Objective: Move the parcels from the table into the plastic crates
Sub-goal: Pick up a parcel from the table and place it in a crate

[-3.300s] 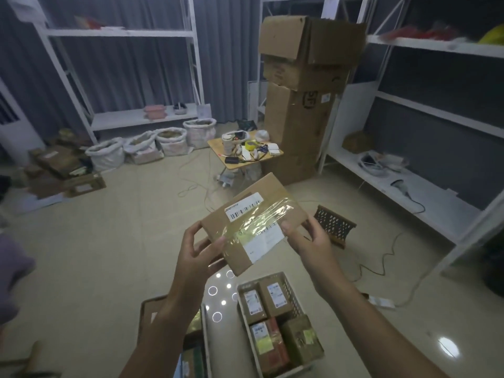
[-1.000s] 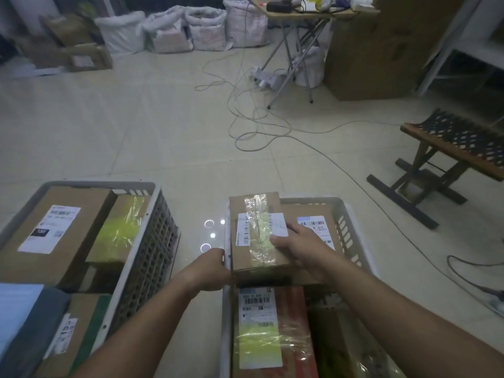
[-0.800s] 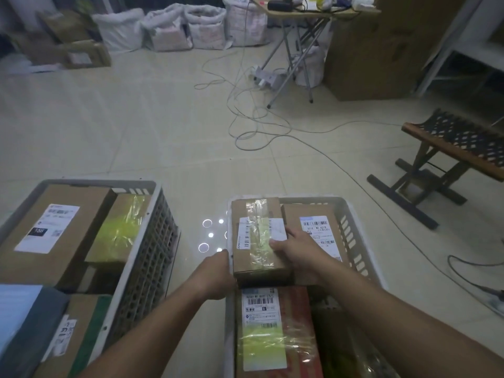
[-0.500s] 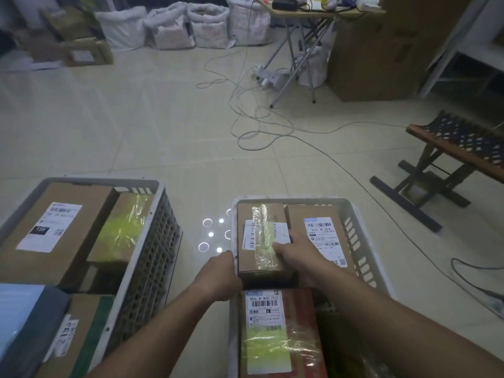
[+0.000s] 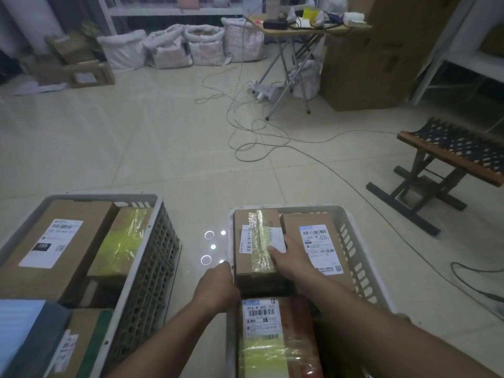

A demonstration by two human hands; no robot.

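While the taped parcel (image 5: 256, 248) sits in the far-left corner of the right crate (image 5: 354, 241), I've got my right hand (image 5: 290, 259) on its top, fingers over the label, looks like a flat press, not a pinch. Left hand (image 5: 218, 286) is at the crate's left rim by the parcel's near corner; fingers curled, can't tell if they grip box or rim. Parcel looks seated but maybe not fully down. To finish well: push straight down, keep it square w/ the labelled box (image 5: 316, 246) touching its right side, then let go w/o dragging the tape. Nearer me in the same crate: red parcel (image 5: 275, 334) w/ yellow wrap. Left of the right crate, a second crate (image 5: 152, 241), already loaded w/ boxes. Both on pale tile floor (image 5: 136, 148). Beyond the crate: loose cables (image 5: 253, 132), folding table (image 5: 300, 31), white sacks (image 5: 177, 47). Woven stool (image 5: 450, 156) to its far right. No source table in view.
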